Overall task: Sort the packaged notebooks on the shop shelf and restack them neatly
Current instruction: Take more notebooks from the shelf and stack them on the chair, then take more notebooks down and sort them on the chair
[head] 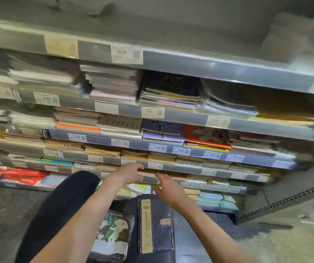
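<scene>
Even, fairly bright light falls from above; motion blur smears the shelves [190, 67], worst at the edges, where wide-angle distortion bends the lines.

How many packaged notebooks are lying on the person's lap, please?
2: a dark notebook with a tan strip in the middle of the lap, and a camouflage-patterned notebook left of it. Others may be hidden underneath.

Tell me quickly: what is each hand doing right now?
Left hand: fingers curled over the front edge of a notebook stack on a low shelf, gripping it.
Right hand: open, fingers straight, holding nothing.
</scene>
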A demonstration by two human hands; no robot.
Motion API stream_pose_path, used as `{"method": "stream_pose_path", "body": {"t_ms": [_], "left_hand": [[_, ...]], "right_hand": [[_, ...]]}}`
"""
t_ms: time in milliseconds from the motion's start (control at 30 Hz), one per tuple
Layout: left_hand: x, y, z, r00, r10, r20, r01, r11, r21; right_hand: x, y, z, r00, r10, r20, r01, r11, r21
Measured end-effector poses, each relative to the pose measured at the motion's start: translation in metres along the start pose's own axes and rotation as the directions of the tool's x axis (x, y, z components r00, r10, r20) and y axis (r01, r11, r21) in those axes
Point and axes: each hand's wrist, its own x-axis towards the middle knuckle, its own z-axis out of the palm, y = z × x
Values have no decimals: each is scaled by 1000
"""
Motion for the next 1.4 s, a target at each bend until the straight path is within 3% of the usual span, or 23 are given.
{"method": "stream_pose_path", "body": {"t_ms": [333,733,1000,1233,1400], "left_hand": [[-47,115,-133,973,204,-109,-189,973,135],[-93,216,-259,917,315,-246,-261,938,230],[-113,267,-323,819,381,-429,-310,923,229],[-116,299,-358,708,460,-536,-373,888,270],[-96,312,-366,587,474,-656,-392,876,282]], "right_hand": [[-39,-20,-169,976,-35,-214,35,999,-2],[-62,-18,-344,907,-207,-368,159,975,-156],[-76,-34,-442,803,-311,-509,276,950,-146],[-74,-29,-495,666,-425,-613,331,905,-268],[-53,-17,-522,658,-364,-659,213,929,-301]]}}
